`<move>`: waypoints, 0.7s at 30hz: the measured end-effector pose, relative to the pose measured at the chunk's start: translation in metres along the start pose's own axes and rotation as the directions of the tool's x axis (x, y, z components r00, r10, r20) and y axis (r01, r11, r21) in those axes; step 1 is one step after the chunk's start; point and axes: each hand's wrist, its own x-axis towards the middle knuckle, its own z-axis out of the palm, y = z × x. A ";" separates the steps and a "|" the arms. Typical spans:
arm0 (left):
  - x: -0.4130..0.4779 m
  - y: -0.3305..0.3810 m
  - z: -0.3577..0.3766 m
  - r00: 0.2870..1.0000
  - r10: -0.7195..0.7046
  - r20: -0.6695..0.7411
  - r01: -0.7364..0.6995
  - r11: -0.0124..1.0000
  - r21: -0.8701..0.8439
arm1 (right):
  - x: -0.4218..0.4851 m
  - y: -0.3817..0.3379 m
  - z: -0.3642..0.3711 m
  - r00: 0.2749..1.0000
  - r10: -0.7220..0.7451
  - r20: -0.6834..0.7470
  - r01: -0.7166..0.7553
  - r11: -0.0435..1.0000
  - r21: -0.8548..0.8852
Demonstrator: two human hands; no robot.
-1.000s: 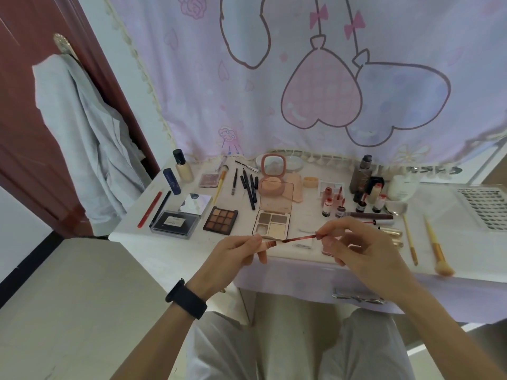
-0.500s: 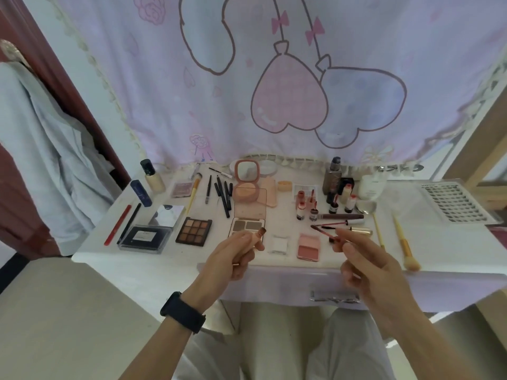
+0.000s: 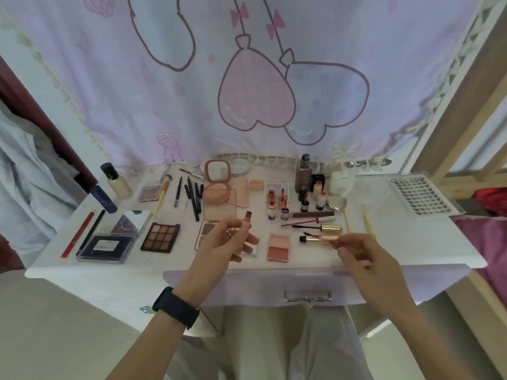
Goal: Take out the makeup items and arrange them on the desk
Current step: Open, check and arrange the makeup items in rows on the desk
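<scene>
Nearby, blush compact (image 3: 278,247) sits between left hand (image 3: 225,242) gripping tube (image 3: 248,217) and right hand (image 3: 365,259) pinching wand (image 3: 332,240)

Light was soft, even daylight, med-bright, apparently thru the curtain (image 3: 192,105) at back. Desk (image 3: 397,250) top was near blown-out white w/ low contrast; no hard shadows, just dim shade below its front edge. Mirror (image 3: 216,171) gave a pale glare. Wide-angle lens bent lines at the edges: frame (image 3: 466,86) at right leaned inward. Pic was soft overall. Wand (image 3: 333,240) in right hand (image 3: 367,261) was smeared, poss. motion blur; tube (image 3: 248,216) in left hand (image 3: 227,242) was sharper.
</scene>
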 end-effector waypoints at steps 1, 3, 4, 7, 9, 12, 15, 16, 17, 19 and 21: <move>0.000 -0.002 0.001 1.000 -0.004 -0.008 0.004 1.000 -0.005 | 0.002 0.003 -0.001 0.999 -0.045 0.027 0.048 0.995 -0.089; -0.001 -0.004 0.003 1.000 -0.009 -0.025 0.009 1.000 -0.007 | 0.007 0.010 -0.004 0.988 -0.146 0.052 0.154 0.959 -0.239; -0.001 -0.005 0.004 0.999 -0.010 -0.035 0.010 1.000 -0.009 | 0.010 0.014 -0.006 0.976 -0.215 0.045 0.218 0.925 -0.312; -0.001 -0.006 0.005 0.999 -0.010 -0.050 0.009 1.000 -0.015 | 0.021 0.027 -0.007 0.933 -0.358 0.041 0.337 0.826 -0.451; -0.001 -0.005 0.005 0.998 -0.010 -0.056 0.009 1.000 -0.021 | 0.022 0.034 -0.004 0.925 -0.374 0.061 0.361 0.819 -0.447; -0.002 -0.005 0.006 0.998 -0.018 -0.063 0.015 0.999 -0.033 | 0.018 0.043 0.003 0.900 -0.431 0.065 0.406 0.774 -0.487; -0.004 -0.006 0.010 0.999 -0.015 -0.045 0.013 1.000 -0.025 | 0.015 0.050 0.007 0.888 -0.455 0.069 0.409 0.712 -0.572; -0.005 -0.006 0.012 0.999 -0.010 -0.039 0.010 1.000 -0.008 | 0.015 0.051 0.008 0.886 -0.458 0.068 0.406 0.697 -0.591; -0.006 -0.007 0.014 0.999 -0.001 -0.035 0.002 1.000 0.021 | 0.016 0.051 0.008 0.886 -0.459 0.067 0.401 0.687 -0.606; -0.009 -0.010 0.019 0.999 0.050 -0.018 -0.048 0.990 0.132 | 0.018 0.050 0.009 0.882 -0.466 0.067 0.400 0.666 -0.629; -0.011 -0.015 0.028 0.994 0.106 0.024 -0.108 0.962 0.249 | 0.022 0.048 0.009 0.881 -0.467 0.076 0.405 0.662 -0.631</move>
